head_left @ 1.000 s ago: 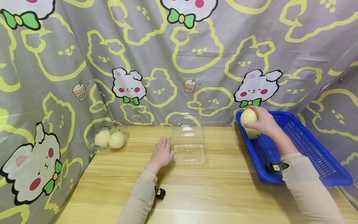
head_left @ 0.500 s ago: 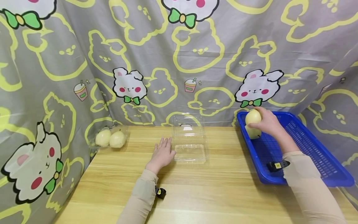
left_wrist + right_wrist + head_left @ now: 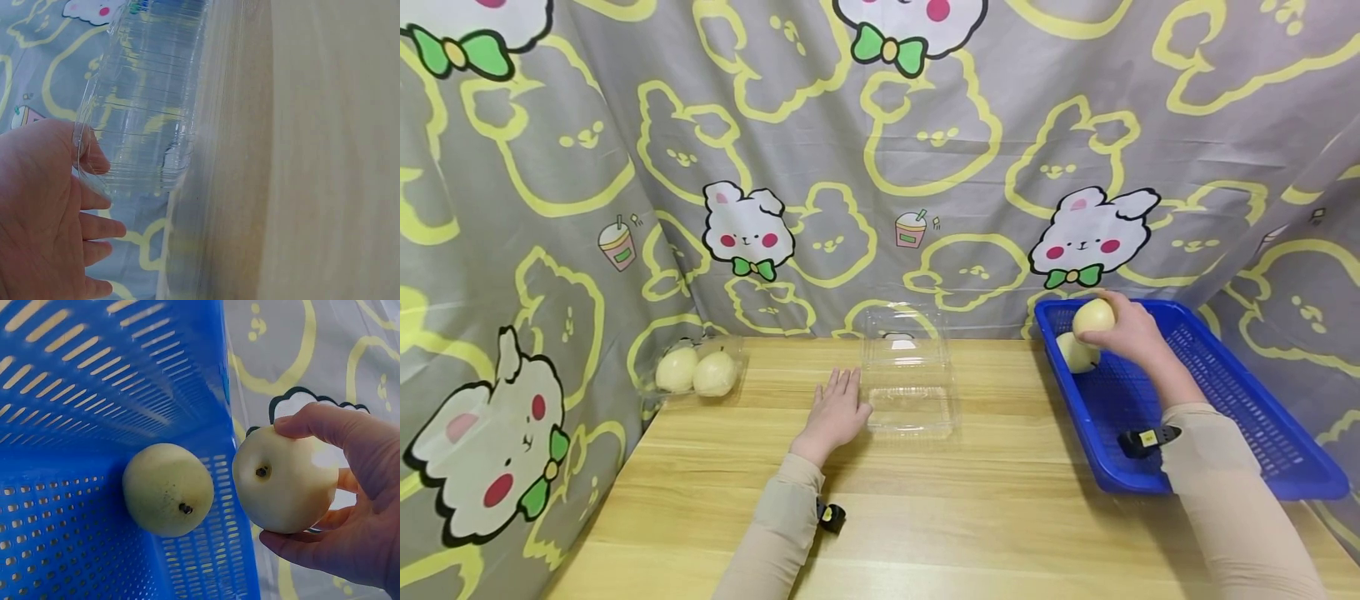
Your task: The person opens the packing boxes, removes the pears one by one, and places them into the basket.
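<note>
My right hand [image 3: 1131, 329] grips a pale yellow pear [image 3: 1093, 320] above the far left corner of the blue basket [image 3: 1078, 425]. In the right wrist view, thumb and fingers curl round this pear [image 3: 284, 481]. A second pear [image 3: 167, 489] rests in the basket, apart from the held one. My left hand [image 3: 833, 415] lies beside a clear plastic clamshell box [image 3: 910, 408] that stands with its lid raised. Up close, the left thumb [image 3: 94, 156] touches the box's edge while the other fingers extend straight beside it.
At the table's far left stands another clear box with two pears [image 3: 714, 373] inside. A patterned grey curtain [image 3: 820, 125] hangs behind and at both sides of the wooden table [image 3: 925, 525]. The basket has a raised, slotted wall.
The right hand has carried its pear a little to the right and slightly down, exposing more of the pear in the basket. The left hand and the clear box stay in place.
</note>
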Demonstrator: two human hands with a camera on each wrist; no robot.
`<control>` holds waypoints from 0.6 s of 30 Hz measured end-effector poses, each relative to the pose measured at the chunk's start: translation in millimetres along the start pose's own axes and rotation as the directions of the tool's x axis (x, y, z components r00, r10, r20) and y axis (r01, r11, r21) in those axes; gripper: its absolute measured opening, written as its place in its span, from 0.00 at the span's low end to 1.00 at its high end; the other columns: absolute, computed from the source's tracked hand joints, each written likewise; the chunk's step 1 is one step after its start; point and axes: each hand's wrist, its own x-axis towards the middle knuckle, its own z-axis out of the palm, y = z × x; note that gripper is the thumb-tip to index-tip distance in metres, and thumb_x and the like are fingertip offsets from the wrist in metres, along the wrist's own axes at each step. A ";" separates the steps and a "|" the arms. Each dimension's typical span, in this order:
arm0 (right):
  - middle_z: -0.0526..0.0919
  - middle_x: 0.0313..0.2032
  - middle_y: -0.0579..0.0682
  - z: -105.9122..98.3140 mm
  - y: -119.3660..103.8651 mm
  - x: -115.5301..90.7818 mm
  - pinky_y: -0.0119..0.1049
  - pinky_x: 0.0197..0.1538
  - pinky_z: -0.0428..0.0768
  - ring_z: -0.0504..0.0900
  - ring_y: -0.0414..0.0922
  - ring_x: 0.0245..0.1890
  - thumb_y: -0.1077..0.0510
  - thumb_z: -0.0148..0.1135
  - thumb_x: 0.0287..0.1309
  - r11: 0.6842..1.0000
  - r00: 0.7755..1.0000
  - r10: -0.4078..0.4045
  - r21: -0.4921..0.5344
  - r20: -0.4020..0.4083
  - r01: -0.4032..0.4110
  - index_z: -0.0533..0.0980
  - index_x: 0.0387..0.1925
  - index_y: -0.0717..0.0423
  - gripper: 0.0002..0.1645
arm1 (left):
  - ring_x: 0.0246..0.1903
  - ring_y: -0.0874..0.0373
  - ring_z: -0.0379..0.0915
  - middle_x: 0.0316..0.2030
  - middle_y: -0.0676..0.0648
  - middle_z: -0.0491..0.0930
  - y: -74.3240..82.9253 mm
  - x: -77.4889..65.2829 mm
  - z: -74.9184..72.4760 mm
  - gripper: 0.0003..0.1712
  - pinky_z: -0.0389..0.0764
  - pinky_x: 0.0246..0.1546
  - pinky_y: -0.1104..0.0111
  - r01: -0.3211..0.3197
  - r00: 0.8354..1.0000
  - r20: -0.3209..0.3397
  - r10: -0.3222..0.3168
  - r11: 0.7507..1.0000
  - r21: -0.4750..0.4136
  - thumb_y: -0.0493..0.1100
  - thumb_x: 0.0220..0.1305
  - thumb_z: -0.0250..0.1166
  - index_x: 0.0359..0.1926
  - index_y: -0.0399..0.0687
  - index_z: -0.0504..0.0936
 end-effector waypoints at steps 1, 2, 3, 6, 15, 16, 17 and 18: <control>0.62 0.60 0.79 0.4 1.5 0.3 0.67 0.45 0.72 0.64 0.75 0.55 0.47 0.70 0.52 1.000 1.000 0.008 0.001 0.001 -0.008 0.52 0.73 0.66 0.56 | 0.77 0.42 0.38 0.75 0.37 0.51 0.1 -0.1 -0.1 0.40 0.42 0.75 0.42 0.001 1.000 0.000 -0.001 1.000 0.001 0.54 0.70 0.47 0.77 0.44 0.49; 0.62 0.61 0.80 0.8 3.2 0.7 0.68 0.46 0.72 0.63 0.76 0.56 0.47 0.69 0.52 1.000 1.000 0.014 -0.002 0.003 -0.014 0.51 0.73 0.67 0.57 | 0.77 0.42 0.38 0.75 0.37 0.51 0.1 -0.1 -0.2 0.40 0.42 0.75 0.42 0.002 1.000 0.000 -0.002 1.000 0.001 0.54 0.70 0.47 0.77 0.44 0.49; 0.61 0.61 0.80 1.2 5.2 1.2 0.68 0.47 0.72 0.63 0.76 0.56 0.47 0.69 0.52 1.000 1.000 0.021 -0.006 0.004 -0.021 0.51 0.73 0.67 0.57 | 0.77 0.42 0.38 0.75 0.37 0.51 0.2 -0.1 -0.3 0.40 0.42 0.75 0.42 0.003 1.000 -0.001 -0.003 1.000 0.001 0.54 0.70 0.47 0.77 0.44 0.49; 0.61 0.61 0.81 1.8 10.1 1.3 0.69 0.49 0.71 0.63 0.76 0.56 0.47 0.69 0.52 0.999 0.999 0.044 -0.014 0.009 -0.043 0.50 0.73 0.68 0.57 | 0.77 0.43 0.37 0.75 0.37 0.51 0.2 -0.1 -0.4 0.40 0.42 0.75 0.42 0.002 1.000 0.000 -0.002 1.000 0.001 0.54 0.70 0.47 0.77 0.44 0.49; 0.61 0.60 0.81 2.0 22.3 0.2 0.69 0.51 0.70 0.62 0.76 0.57 0.47 0.68 0.52 0.996 0.996 0.088 -0.015 0.008 -0.088 0.51 0.70 0.72 0.56 | 0.77 0.43 0.37 0.75 0.37 0.51 -0.3 -0.2 0.2 0.40 0.42 0.75 0.42 0.003 1.000 0.002 -0.003 1.000 -0.003 0.54 0.70 0.47 0.77 0.44 0.49; 0.61 0.60 0.81 2.1 23.5 -0.2 0.69 0.51 0.69 0.62 0.76 0.57 0.47 0.68 0.52 0.996 0.996 0.093 -0.014 0.010 -0.093 0.51 0.70 0.72 0.56 | 0.77 0.42 0.37 0.75 0.37 0.51 -0.3 -0.2 0.1 0.40 0.42 0.75 0.42 0.002 1.000 0.001 -0.002 1.000 -0.004 0.54 0.70 0.47 0.77 0.44 0.49; 0.61 0.60 0.82 2.1 24.6 -0.6 0.69 0.51 0.69 0.61 0.76 0.57 0.47 0.68 0.52 0.995 0.995 0.098 -0.013 0.013 -0.097 0.51 0.70 0.73 0.56 | 0.77 0.42 0.37 0.75 0.37 0.51 -0.2 -0.2 -0.1 0.40 0.42 0.75 0.42 0.001 1.000 0.001 -0.001 1.000 -0.004 0.54 0.70 0.47 0.77 0.44 0.49; 0.61 0.60 0.82 2.3 25.4 -1.0 0.69 0.51 0.69 0.61 0.76 0.57 0.48 0.68 0.52 0.995 0.995 0.101 -0.009 0.016 -0.101 0.51 0.70 0.73 0.55 | 0.77 0.42 0.37 0.75 0.37 0.51 -0.1 -0.3 -0.2 0.40 0.42 0.75 0.42 0.001 1.000 0.001 -0.001 1.000 -0.005 0.54 0.70 0.47 0.77 0.44 0.49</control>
